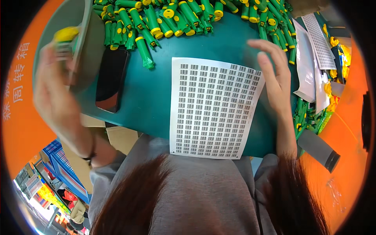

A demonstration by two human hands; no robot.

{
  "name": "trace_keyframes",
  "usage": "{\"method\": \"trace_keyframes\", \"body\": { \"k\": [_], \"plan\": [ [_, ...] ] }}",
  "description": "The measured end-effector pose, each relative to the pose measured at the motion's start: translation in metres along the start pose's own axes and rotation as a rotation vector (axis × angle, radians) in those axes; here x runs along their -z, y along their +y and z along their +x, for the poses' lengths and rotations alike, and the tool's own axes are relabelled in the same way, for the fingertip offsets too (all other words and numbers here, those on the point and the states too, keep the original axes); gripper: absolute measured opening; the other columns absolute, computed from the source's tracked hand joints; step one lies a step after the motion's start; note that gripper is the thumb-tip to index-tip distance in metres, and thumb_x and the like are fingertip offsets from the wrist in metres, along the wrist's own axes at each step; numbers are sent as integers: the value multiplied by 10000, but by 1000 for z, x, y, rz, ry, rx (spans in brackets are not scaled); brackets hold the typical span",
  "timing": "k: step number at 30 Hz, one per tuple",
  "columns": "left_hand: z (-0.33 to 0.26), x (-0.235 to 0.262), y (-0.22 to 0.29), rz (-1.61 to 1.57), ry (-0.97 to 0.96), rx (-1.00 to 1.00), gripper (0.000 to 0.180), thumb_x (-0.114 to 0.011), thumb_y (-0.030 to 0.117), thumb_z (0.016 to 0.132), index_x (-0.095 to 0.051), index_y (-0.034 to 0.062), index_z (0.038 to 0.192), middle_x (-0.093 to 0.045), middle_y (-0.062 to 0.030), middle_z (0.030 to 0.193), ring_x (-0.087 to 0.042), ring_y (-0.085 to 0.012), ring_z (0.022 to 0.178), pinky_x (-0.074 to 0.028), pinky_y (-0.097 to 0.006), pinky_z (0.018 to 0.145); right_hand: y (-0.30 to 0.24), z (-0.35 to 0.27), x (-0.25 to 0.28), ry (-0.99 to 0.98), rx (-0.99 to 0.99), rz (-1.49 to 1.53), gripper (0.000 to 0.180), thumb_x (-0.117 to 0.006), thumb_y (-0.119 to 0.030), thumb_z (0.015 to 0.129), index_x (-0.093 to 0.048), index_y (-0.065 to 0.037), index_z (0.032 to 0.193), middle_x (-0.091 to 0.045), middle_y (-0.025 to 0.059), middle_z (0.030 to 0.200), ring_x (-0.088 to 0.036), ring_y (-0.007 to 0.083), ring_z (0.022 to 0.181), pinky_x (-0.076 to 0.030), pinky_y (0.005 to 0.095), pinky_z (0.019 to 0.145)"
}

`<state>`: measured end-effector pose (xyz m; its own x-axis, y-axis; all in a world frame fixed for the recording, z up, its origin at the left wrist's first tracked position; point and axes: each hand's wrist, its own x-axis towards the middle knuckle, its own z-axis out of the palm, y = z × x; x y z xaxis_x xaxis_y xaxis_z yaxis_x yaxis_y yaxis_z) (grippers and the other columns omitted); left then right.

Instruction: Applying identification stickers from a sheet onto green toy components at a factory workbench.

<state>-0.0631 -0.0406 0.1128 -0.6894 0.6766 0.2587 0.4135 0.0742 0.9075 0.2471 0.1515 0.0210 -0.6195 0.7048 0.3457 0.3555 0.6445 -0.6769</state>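
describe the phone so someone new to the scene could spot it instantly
Start at the teal table and go to its left side, just below the heap of green-and-yellow plastic pieces. The black smartphone lies flat there, screen dark, left of the white sticker sheet: the only glossy black slab among them.

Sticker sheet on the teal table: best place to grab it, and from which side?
Probably the near edge of the sticker sheet: its bottom corners overhang the teal table toward the person's lap, so fingers can pinch from below and above there. Come from the right side, where the right hand hovers open by the sheet's right edge. The rest lies flat, hard to lift.
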Motion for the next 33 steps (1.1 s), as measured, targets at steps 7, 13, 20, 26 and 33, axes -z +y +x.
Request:
{"method": "trace_keyframes", "body": {
  "k": [7,13,20,26,33],
  "plan": [
    [-31,-110,-17,347,-397,-740,239,-719,97,836,-715,79,1074,-671,-63,1134,-628,-269,1035,-490,-370,880,8,-32,1,-196,-460,212,156,-683,-118,921,-713,29,964,-669,13,834,-587,64,774,-465,222,722],
    [-55,-184,-65,191,-441,-856,270,-750,176,801,-717,75,1050,-659,-37,1053,-611,-228,940,-486,-350,763,7,-32,-7,-161,-500,423,179,-685,-153,938,-729,20,956,-675,-2,833,-588,43,770,-460,206,699],
    [-60,-181,-73,222,-388,-984,239,-731,126,746,-722,70,978,-670,-25,1016,-611,-225,920,-491,-349,767,7,-34,-10,-158,-570,416,203,-693,-182,937,-738,16,958,-686,2,819,-603,54,761,-472,210,700],
    [-62,-192,-75,69,-390,-882,256,-790,5,681,-698,43,917,-669,-42,975,-613,-233,839,-513,-337,717,21,-19,-3,-40,-442,176,239,-643,-192,962,-713,30,1018,-696,48,946,-609,93,881,-476,248,794],
    [-59,-190,-74,-108,-473,-669,232,-775,27,768,-653,42,965,-627,-73,1011,-611,-255,896,-511,-349,752,89,39,46,-160,344,-635,323,-600,3,875,-700,-157,1137,-574,99,1287,-548,354,1165,-462,420,983]
  ]
}}
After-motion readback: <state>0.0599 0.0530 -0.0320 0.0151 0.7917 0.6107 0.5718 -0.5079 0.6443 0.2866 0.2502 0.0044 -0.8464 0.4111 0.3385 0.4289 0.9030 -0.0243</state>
